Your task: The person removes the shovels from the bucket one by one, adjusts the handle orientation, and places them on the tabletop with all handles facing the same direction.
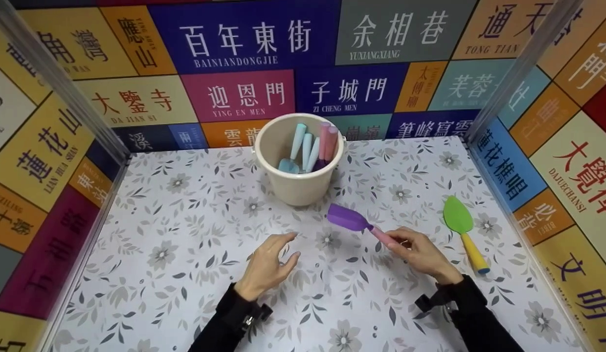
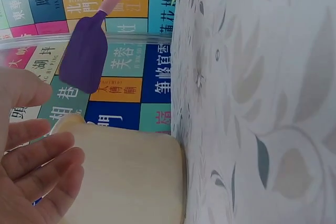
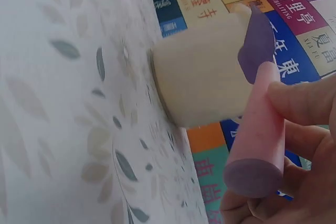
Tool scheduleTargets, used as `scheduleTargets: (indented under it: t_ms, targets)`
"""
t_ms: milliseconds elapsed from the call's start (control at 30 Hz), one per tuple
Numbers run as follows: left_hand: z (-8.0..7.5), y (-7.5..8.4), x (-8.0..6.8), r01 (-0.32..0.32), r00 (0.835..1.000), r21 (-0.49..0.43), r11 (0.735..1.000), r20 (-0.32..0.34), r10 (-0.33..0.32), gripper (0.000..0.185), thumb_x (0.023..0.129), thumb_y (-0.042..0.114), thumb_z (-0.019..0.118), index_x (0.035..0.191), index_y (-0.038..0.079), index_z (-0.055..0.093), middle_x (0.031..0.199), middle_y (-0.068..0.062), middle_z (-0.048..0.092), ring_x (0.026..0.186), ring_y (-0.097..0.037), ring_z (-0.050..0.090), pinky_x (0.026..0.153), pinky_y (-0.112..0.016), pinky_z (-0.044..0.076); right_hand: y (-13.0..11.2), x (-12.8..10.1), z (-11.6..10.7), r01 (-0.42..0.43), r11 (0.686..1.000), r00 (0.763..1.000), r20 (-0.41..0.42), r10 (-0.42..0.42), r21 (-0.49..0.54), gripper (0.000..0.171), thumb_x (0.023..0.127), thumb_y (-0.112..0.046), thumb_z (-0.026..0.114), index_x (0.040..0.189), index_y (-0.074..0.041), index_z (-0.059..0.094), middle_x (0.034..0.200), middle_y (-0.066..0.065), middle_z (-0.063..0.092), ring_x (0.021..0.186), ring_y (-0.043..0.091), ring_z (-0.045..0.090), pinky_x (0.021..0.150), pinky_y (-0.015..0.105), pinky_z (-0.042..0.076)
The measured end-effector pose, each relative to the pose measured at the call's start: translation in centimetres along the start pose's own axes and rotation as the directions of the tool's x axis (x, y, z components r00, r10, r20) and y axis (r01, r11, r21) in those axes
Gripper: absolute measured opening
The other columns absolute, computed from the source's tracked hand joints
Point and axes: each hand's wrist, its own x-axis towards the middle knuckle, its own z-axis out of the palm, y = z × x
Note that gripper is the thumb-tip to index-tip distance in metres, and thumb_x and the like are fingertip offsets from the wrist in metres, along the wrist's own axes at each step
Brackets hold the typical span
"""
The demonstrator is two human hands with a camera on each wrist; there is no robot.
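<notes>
Purple spade: in the middle of the frame, right of centre, above the desk point(image 1: 205, 293), its blade point(image 1: 348, 218) pointing toward the upper left, just below the bucket.
Pink handle point(image 1: 382, 237): in the right hand point(image 1: 422, 252); that grip is closed down on the handle between thumb and fingers, near its tail end.
Left hand point(image 1: 269, 264): lower middle of the frame, thumb apart from the loosely bent fingers, this grip holding nothing; it is apart from both spade and bucket.
Bucket point(image 1: 300, 189): cream, upright at upper centre, with light blue handles point(image 1: 307, 145) and pink handles point(image 1: 330, 142) leaning inside; the pink ones crowd its right side.
Green trowel point(image 1: 458, 217): on the desk at the right of the frame, its yellow handle point(image 1: 474, 252) near the right sleeve point(image 1: 466, 296).
Spade slipping: the hold so far back could let the blade dip or twist under its own weight.
Bucket knocked: a low pass toward it would likely strike its wall, and the leaning handles could snag anything lowered among them.
Trowel nudged: a sweep of the right forearm toward the right edge could shove it.
</notes>
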Motion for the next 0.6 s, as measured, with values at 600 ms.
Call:
scheduleTargets:
  t_ms: [600]
  targets:
    - [1.9, 0.7, 4.0, -0.127, 0.989, -0.235, 0.964, 0.040, 0.140, 0.049, 0.068, -0.002, 0.091, 0.113, 0.002, 0.074, 0.116, -0.015, 0.073, 0.110, -0.031, 0.069, 0.101, -0.040, 0.059, -0.9, 1.4, 2.9, 0.020, 0.972, 0.921, 0.374, -0.109, 0.234, 0.032, 0.103, -0.012, 0.064, 0.128, 0.007, 0.068, 0.097, 0.007, 0.066, 0.077, 0.007, 0.056, 0.065, 0.021, 0.048]
